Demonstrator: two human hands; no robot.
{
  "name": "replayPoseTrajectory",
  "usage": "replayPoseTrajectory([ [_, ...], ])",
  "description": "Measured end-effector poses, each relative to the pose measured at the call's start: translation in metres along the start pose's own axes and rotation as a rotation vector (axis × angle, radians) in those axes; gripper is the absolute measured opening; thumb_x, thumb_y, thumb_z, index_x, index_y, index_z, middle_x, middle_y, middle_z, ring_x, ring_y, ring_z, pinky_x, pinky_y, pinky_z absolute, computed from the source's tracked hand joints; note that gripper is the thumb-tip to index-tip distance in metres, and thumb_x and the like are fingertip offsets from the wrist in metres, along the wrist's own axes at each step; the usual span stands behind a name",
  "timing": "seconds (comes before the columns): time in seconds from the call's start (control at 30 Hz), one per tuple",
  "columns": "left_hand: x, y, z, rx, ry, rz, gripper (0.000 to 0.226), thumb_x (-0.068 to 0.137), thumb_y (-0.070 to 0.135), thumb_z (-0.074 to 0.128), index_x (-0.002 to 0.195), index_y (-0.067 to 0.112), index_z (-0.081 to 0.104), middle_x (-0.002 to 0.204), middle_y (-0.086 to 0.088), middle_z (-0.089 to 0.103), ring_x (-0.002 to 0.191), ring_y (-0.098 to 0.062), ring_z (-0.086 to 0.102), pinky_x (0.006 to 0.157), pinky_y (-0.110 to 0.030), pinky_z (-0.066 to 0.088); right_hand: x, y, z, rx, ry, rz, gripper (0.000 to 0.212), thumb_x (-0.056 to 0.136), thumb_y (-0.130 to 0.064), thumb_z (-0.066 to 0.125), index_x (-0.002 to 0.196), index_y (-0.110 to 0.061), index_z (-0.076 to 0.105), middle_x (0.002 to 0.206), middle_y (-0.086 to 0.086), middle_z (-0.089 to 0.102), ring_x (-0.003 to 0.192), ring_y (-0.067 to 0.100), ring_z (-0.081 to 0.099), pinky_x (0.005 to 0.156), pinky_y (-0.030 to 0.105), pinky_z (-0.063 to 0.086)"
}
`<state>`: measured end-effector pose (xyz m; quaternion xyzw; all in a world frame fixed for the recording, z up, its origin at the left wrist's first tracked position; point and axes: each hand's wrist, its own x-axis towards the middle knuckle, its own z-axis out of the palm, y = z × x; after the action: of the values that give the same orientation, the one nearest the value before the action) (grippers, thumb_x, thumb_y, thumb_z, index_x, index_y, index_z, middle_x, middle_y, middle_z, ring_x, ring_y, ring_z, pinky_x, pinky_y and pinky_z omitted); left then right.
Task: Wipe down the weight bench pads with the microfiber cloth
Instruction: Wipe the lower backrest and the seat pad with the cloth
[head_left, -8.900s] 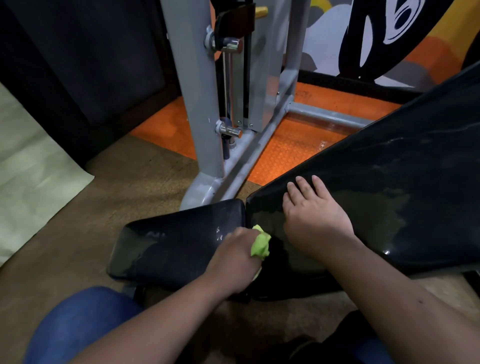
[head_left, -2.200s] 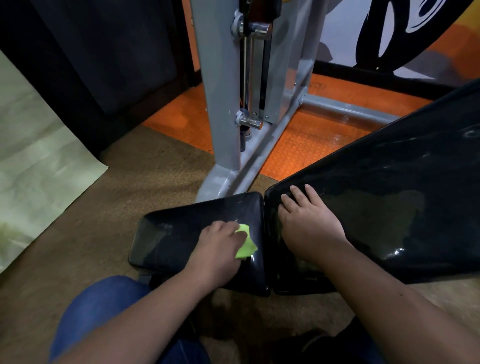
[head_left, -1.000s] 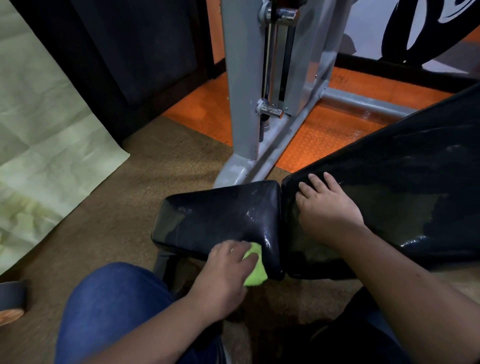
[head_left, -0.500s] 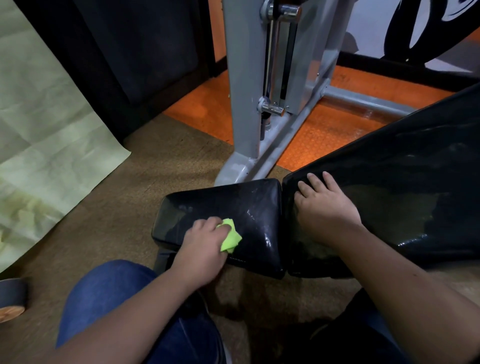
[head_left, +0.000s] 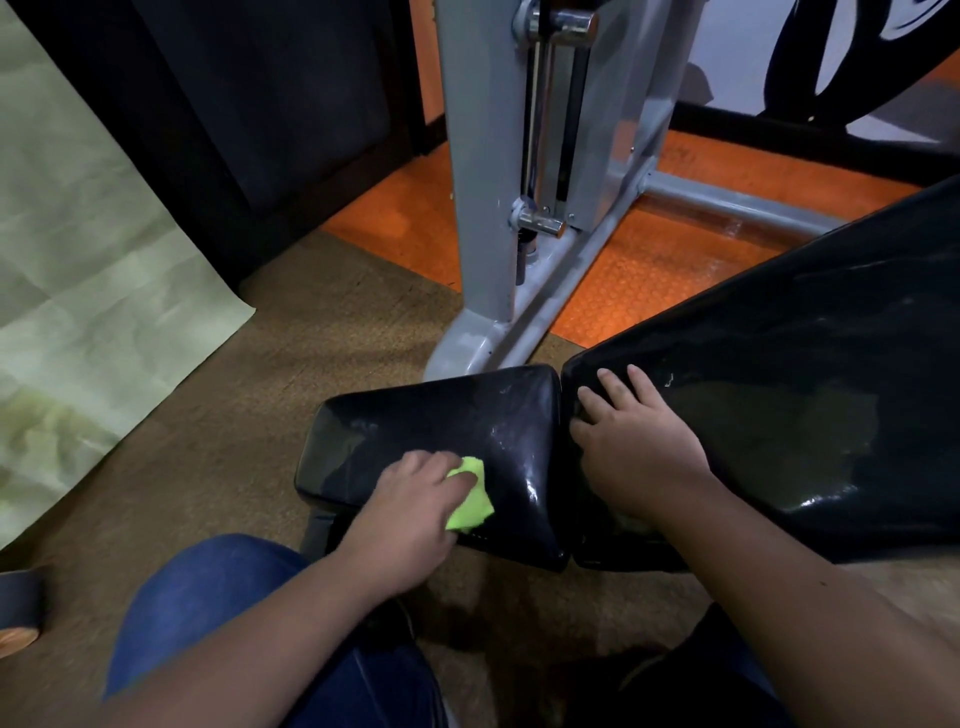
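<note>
The small black seat pad (head_left: 447, 415) lies low in the middle, shiny with wet streaks. My left hand (head_left: 410, 512) grips a bright green microfiber cloth (head_left: 470, 500) and holds it against the pad's near part, with the cloth sticking out past my fingers. The large black back pad (head_left: 805, 395) slopes up to the right. My right hand (head_left: 631, 444) rests flat on its lower left end, fingers spread, beside the gap between the two pads.
A grey metal machine frame (head_left: 493, 208) rises just behind the seat pad on an orange floor mat (head_left: 639, 280). Brown carpet (head_left: 249, 415) surrounds the bench. A pale green sheet (head_left: 88, 291) covers the floor at left. My blue-jeaned knee (head_left: 208, 597) sits below the pad.
My left hand has slid the cloth from the seat pad's left middle back toward its near right part. My right hand has stayed flat on the back pad.
</note>
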<state>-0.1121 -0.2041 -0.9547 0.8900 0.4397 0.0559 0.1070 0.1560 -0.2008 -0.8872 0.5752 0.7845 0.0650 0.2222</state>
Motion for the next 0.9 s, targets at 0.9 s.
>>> replayPoseTrajectory([
  [0.9,0.089,-0.027,-0.011,0.114,-0.021,-0.183,0.038,0.079,0.025,0.060,0.116,0.023,0.056,0.123,0.003,0.048,0.108,-0.028,0.042,0.087,-0.041,0.042,0.024,-0.018,0.013,-0.072,-0.138,-0.116,0.071,0.099,-0.050,0.027,0.157,-0.022,-0.001,0.166,0.001,0.003,0.151,0.035,-0.008,0.107,0.072,-0.017],
])
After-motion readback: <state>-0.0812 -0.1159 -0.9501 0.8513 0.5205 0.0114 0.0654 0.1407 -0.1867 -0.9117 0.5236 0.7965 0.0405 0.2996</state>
